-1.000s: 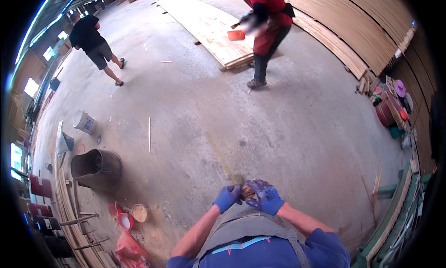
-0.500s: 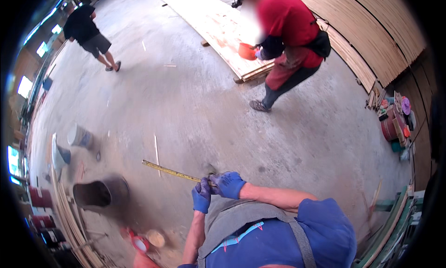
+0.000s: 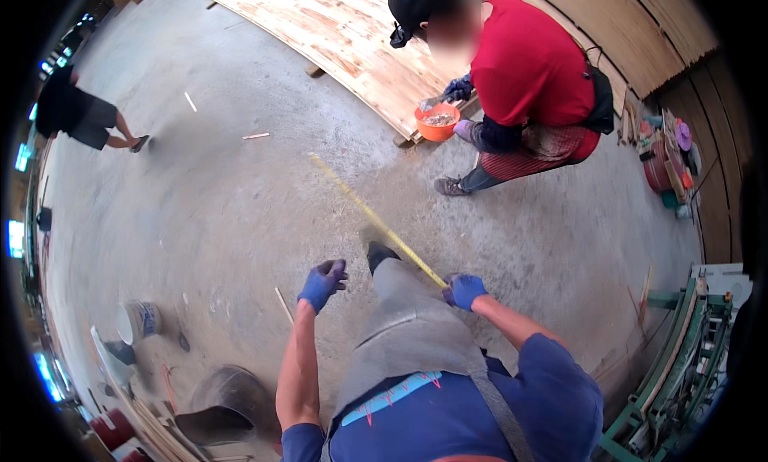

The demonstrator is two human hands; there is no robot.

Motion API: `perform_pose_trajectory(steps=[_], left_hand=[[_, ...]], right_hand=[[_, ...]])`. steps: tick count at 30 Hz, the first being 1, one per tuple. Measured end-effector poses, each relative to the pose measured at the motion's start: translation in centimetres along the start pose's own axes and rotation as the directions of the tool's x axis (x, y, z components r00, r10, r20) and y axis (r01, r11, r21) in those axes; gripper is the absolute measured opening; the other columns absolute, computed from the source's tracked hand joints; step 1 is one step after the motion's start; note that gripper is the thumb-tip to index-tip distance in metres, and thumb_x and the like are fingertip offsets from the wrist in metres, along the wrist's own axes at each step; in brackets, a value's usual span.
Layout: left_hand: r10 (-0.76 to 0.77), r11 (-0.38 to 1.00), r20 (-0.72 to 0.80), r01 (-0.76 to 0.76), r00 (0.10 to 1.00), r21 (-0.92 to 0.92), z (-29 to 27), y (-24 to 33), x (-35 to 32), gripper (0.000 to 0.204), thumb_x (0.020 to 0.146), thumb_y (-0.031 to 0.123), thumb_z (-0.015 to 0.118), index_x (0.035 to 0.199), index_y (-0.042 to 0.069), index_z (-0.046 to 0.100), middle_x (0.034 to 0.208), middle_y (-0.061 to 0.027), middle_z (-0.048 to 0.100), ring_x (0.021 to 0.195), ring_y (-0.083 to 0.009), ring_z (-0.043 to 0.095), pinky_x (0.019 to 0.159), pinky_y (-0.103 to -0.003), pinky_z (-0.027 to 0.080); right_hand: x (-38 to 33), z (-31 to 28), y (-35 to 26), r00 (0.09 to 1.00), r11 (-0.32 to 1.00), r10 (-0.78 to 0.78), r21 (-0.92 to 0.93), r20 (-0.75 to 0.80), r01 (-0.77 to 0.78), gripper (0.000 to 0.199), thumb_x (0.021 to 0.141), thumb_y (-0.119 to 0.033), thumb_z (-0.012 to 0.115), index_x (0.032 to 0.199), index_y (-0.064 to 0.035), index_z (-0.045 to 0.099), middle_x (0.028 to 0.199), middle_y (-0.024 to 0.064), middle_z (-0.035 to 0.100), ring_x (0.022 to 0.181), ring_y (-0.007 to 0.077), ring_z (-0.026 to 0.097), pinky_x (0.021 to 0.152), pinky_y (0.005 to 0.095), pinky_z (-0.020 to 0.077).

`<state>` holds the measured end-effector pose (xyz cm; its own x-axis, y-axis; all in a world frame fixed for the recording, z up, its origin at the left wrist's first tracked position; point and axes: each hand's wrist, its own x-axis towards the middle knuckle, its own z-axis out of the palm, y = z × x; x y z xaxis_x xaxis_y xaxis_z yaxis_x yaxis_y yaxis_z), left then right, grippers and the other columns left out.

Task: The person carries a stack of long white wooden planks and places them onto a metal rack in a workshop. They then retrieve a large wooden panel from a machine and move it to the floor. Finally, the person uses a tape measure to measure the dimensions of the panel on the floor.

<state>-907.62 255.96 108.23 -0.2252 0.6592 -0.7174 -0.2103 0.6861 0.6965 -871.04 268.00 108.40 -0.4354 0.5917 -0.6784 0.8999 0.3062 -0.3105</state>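
My right hand (image 3: pixel 466 291), in a blue work glove, is closed around a tape measure whose case is hidden in the fingers. Its yellow blade (image 3: pixel 381 224) runs out in the air, far and to the left, past my forward foot, and blurs toward the free end. Apart from the blade, my left hand (image 3: pixel 322 285), gloved in blue too, hangs to the left with its fingers loosely bent and apart, holding nothing.
Ahead on the right, a person in red (image 3: pixel 528 70) bends over a stack of wood panels (image 3: pixel 352 42), holding an orange bowl (image 3: pixel 437 132). Another person (image 3: pixel 80 114) walks far left. Buckets (image 3: pixel 139 321) and a dark tub (image 3: pixel 228 402) stand left; a green metal frame (image 3: pixel 668 366) is right.
My hands have parted; the left let go of the tape. The blade is drawn out much longer. A foot has come forward, and the person in red has bent with the bowl.
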Motion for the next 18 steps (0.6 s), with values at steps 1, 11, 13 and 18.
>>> perform_pose_trajectory(steps=[1,11,13,18], left_hand=[[0.028,0.999,-0.029,-0.028,0.999,-0.023,-2.8,-0.6,1.9,0.046,0.095,0.043,0.059,0.117,0.003,0.062,0.094,-0.0114,0.069,0.068,-0.0159,0.066,0.058,-0.027,0.051],[-0.686,0.594,-0.212,0.367,0.696,-0.716,-25.6,-13.5,-0.4,0.061,0.098,0.053,0.044,0.134,0.004,0.050,0.123,-0.0213,0.062,0.101,-0.0344,0.061,0.086,-0.047,0.049],[-0.697,0.600,-0.164,0.444,0.698,-0.665,-27.7,-11.4,1.0,0.056,0.098,0.051,0.045,0.129,0.004,0.054,0.119,-0.0204,0.064,0.100,-0.0337,0.062,0.084,-0.046,0.050],[-0.149,0.826,-0.332,0.302,0.931,0.476,-33.9,-6.8,8.6,0.047,0.098,0.045,0.048,0.116,0.005,0.062,0.110,-0.0180,0.068,0.097,-0.0319,0.065,0.079,-0.043,0.051]], right_hand=[[3.4,0.3,-0.2,0.999,0.998,0.051,0.024,0.001,-0.051,0.039,0.080,-0.032,0.055,0.109,-0.0102,0.069,0.104,0.0210,0.068,0.096,0.0374,0.066,0.083,0.0468,0.0518],[28.6,-7.6,-7.3,0.849,0.839,0.445,0.199,0.285,-0.507,0.030,0.073,-0.026,0.060,0.087,-0.0026,0.072,0.080,0.0211,0.069,0.076,0.0312,0.070,0.070,0.0410,0.0545],[32.9,-6.0,-6.6,0.889,0.897,0.393,0.113,0.234,-0.427,0.028,0.073,-0.024,0.063,0.085,-0.0006,0.071,0.077,0.0204,0.069,0.072,0.0312,0.070,0.067,0.0407,0.0548],[38.0,-8.2,-11.3,0.921,0.967,0.255,-0.104,0.293,-0.234,0.025,0.080,-0.028,0.066,0.085,-0.0044,0.071,0.076,0.0146,0.071,0.064,0.0258,0.069,0.061,0.0396,0.0550]])
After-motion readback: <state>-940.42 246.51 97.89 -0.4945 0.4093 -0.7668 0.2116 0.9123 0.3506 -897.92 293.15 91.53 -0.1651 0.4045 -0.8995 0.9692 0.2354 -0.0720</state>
